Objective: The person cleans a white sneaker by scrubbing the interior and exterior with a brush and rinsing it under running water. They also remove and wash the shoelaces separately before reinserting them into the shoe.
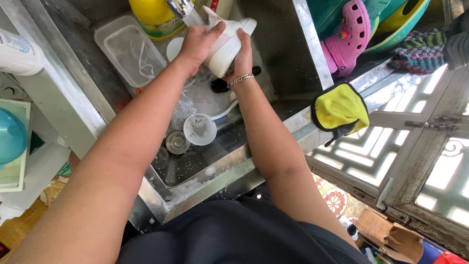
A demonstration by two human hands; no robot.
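Shoe (225, 46), white, clamped by both hands, left hand (198, 43) and right hand (242, 57), under tap (181, 8); clear tub (129, 51) holds laces, yellow bottle (155, 14) behind.

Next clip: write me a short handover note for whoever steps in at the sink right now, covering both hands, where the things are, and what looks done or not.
Left hand: gripping the white shoe from the upper side, under the tap, where water is running.
Right hand: holding the same shoe from the lower side; chain bracelet on the wrist.
Sink: steel, wet and foamy. In it are a small white cup, the round drain and a clear plastic tub.
Yellow cloth: draped on the sink's right edge.
Done: the shoe is wet and held under the water.
Left: suds remain in the sink; whether the shoe is clean cannot be told.
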